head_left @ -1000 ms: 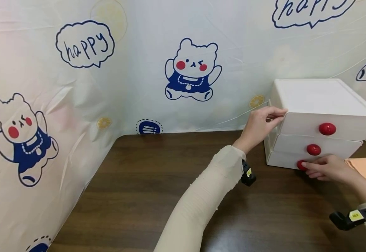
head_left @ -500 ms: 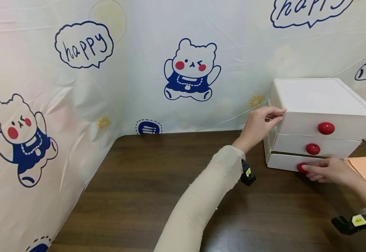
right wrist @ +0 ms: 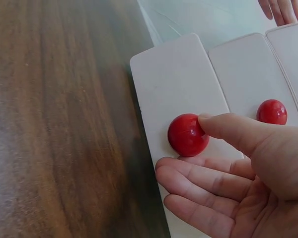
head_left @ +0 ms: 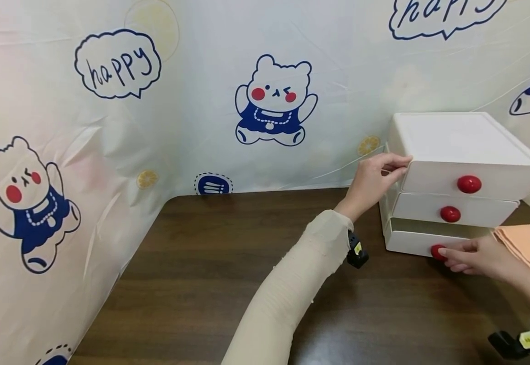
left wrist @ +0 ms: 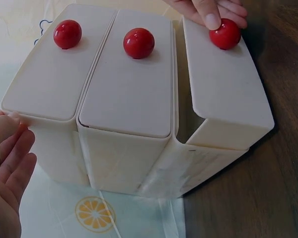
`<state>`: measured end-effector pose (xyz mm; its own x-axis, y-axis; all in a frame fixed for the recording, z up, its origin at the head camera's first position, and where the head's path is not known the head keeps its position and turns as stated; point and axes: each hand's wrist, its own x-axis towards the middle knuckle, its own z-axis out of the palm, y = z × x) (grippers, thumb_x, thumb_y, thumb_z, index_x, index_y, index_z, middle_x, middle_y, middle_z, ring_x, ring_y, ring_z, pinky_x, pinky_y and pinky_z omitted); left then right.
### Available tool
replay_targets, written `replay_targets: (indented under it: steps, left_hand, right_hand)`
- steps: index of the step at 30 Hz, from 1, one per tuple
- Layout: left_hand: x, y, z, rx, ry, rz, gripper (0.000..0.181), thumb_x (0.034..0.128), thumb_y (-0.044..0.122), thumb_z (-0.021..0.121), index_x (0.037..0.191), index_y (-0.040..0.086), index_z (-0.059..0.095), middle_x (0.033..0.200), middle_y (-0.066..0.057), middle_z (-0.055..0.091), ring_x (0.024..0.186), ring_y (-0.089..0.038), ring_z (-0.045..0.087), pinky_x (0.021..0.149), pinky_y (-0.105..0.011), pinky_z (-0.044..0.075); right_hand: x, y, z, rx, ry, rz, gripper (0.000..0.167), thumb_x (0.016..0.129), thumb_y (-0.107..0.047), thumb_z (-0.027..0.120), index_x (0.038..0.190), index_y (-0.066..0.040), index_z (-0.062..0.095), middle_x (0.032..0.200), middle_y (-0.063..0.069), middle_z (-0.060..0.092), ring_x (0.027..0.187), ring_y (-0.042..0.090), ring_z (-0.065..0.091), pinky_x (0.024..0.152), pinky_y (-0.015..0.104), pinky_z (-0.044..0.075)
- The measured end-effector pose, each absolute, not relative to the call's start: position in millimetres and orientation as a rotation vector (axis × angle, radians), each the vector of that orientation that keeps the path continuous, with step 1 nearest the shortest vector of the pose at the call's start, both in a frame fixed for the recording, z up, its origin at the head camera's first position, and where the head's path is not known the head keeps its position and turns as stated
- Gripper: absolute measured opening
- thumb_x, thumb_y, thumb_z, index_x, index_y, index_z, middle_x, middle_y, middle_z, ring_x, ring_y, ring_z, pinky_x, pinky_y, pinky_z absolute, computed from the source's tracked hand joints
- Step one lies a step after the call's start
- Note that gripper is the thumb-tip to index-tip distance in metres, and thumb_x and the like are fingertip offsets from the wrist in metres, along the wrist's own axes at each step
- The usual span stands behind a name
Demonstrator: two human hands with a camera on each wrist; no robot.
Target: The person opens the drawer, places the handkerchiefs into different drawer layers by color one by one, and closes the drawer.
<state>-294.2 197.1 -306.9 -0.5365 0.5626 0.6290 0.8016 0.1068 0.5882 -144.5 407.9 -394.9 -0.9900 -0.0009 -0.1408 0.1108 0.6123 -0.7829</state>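
Note:
A white three-drawer cabinet (head_left: 465,137) with round red knobs stands at the right of the table. Its bottom drawer (head_left: 406,243) is pulled partway out, with a gap showing above its front; the upper two drawers are closed. My right hand (head_left: 484,258) pinches the bottom red knob (right wrist: 187,135) between thumb and fingers. At the cabinet's upper left front corner, my left hand (head_left: 369,182) holds the edge with thumb and index finger. The left wrist view shows its other fingers (left wrist: 20,163) beside the side wall. The drawer's inside is mostly hidden.
A folded orange cloth (head_left: 527,243) lies right of the cabinet, partly behind my right hand. Brown wooden tabletop (head_left: 228,263) stretches to the left. A printed curtain (head_left: 191,111) hangs behind and along the left side.
My right hand has drawn the bottom drawer from closed to partly out, towards me. The left hand stays at the cabinet's corner. The view has shifted slightly.

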Motion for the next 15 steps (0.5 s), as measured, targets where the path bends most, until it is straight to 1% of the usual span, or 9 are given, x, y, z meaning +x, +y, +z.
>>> replay_targets:
  steps: [2, 5, 8, 13, 15]
  left_hand:
    - [-294, 197, -306, -1.355, -2.136, -1.393, 0.024, 0.085, 0.009, 0.065, 0.108, 0.007, 0.067, 0.103, -0.001, 0.067, 0.08, 0.004, 0.057, 0.072, -0.003, 0.041]
    - [-294, 198, -306, -1.354, -2.129, -1.39, 0.023, 0.0848, 0.009, 0.065, 0.108, 0.006, 0.067, 0.103, -0.001, 0.067, 0.08, 0.004, 0.057, 0.072, -0.003, 0.041]
    - [-294, 199, -306, -1.357, -2.125, -1.394, 0.023, 0.0848, 0.008, 0.065, 0.108, 0.006, 0.067, 0.103, -0.001, 0.067, 0.08, 0.004, 0.057, 0.072, -0.003, 0.041]
    - [-293, 198, -306, -1.355, -2.13, -1.41, 0.024, 0.085, 0.008, 0.065, 0.108, 0.006, 0.067, 0.103, -0.002, 0.067, 0.08, 0.005, 0.057, 0.072, -0.003, 0.041]
    - [-292, 197, -306, -1.349, -2.133, -1.415, 0.023, 0.0849, 0.008, 0.065, 0.108, 0.006, 0.067, 0.103, -0.001, 0.067, 0.08, 0.005, 0.057, 0.072, -0.004, 0.041]
  right_hand:
    - [-141, 406, -395, 0.071, 2.718, -1.346, 0.051, 0.093, -0.017, 0.056, 0.123, 0.019, 0.036, 0.086, 0.023, 0.066, 0.068, 0.025, 0.066, 0.061, 0.035, 0.055]
    - [-138, 403, -394, 0.083, 2.712, -1.34, 0.049, 0.092, -0.017, 0.057, 0.12, 0.02, 0.039, 0.084, 0.022, 0.066, 0.067, 0.024, 0.066, 0.06, 0.035, 0.055]
    - [-135, 401, -392, 0.132, 2.697, -1.264, 0.046, 0.093, -0.021, 0.056, 0.109, 0.022, 0.051, 0.083, 0.019, 0.067, 0.068, 0.022, 0.066, 0.061, 0.033, 0.055]
    - [-131, 399, -390, 0.179, 2.689, -1.176, 0.046, 0.093, -0.025, 0.055, 0.104, 0.02, 0.058, 0.083, 0.017, 0.067, 0.069, 0.02, 0.065, 0.063, 0.032, 0.055]
    - [-129, 397, -389, 0.183, 2.686, -1.169, 0.046, 0.093, -0.026, 0.055, 0.103, 0.019, 0.059, 0.083, 0.017, 0.067, 0.07, 0.02, 0.065, 0.063, 0.031, 0.055]
